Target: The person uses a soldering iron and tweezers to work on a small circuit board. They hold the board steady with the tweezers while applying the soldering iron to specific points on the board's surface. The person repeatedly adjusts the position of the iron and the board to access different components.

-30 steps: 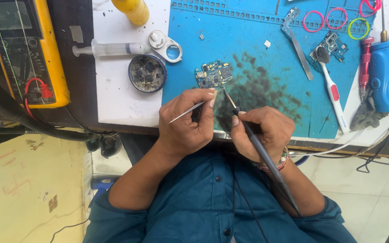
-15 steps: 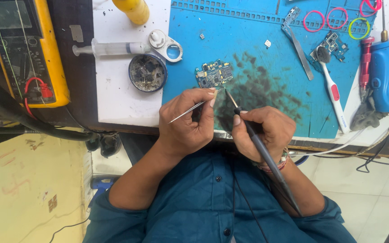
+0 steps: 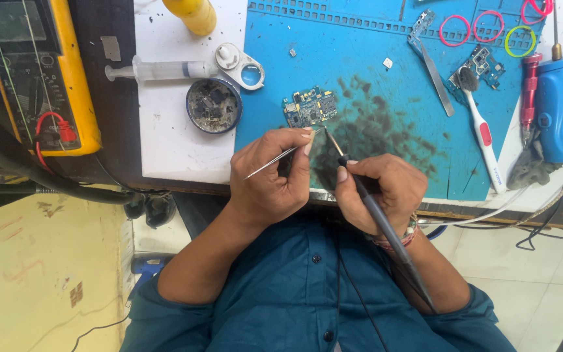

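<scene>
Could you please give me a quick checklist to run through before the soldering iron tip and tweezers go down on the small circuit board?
1. Left hand grips the tweezers: ok.
2. Right hand holds the soldering iron like a pen, tip pointing toward the board: ok.
3. Small circuit board lies flat on the blue mat, in front of both tips: ok.
4. Board fixed against sliding: not ok, no clamp or holder is visible.
5. Anything pinched in the tweezers' tips: cannot tell, too small.
6. Flux tin open and close beside the board: ok.
</scene>
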